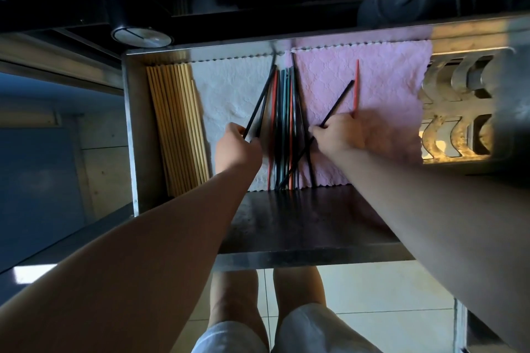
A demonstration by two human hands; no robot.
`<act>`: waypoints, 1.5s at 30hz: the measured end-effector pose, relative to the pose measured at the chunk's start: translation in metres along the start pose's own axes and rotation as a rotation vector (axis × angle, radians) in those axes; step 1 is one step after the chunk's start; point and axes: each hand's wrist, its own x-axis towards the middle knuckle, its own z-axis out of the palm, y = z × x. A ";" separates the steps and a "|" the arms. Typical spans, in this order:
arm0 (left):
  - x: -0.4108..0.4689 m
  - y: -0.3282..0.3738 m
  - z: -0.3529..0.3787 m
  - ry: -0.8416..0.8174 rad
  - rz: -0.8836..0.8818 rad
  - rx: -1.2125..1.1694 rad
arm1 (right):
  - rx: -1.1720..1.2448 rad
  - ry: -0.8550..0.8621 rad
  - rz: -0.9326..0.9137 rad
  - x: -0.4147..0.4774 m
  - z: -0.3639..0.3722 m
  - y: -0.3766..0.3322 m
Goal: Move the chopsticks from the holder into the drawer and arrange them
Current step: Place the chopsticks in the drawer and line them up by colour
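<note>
Now chopsticks (259,103): left hand (236,146); right hand (338,135)

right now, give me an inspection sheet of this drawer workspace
surface: metal drawer, open, lined with a white cloth and a pink cloth
job's things: wooden chopsticks bundled along the left wall; dark and red chopsticks fanned in the middle; one red chopstick apart on the pink cloth; holder not seen
clutter: nothing seen
grippers: left hand grips two black chopsticks; right hand pinches a slanted black chopstick
cables: nothing seen
surroundings: cutout metal rack to the right; tiled floor below
</note>
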 end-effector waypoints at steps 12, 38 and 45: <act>0.014 0.007 0.004 -0.093 -0.063 0.055 | 0.625 -0.002 0.103 -0.022 -0.012 -0.015; -0.009 -0.004 -0.028 -0.225 -0.065 -0.209 | 0.295 0.101 0.080 -0.018 0.021 -0.039; -0.008 -0.004 -0.027 -0.234 -0.071 -0.209 | 0.296 0.091 0.101 -0.008 0.018 -0.034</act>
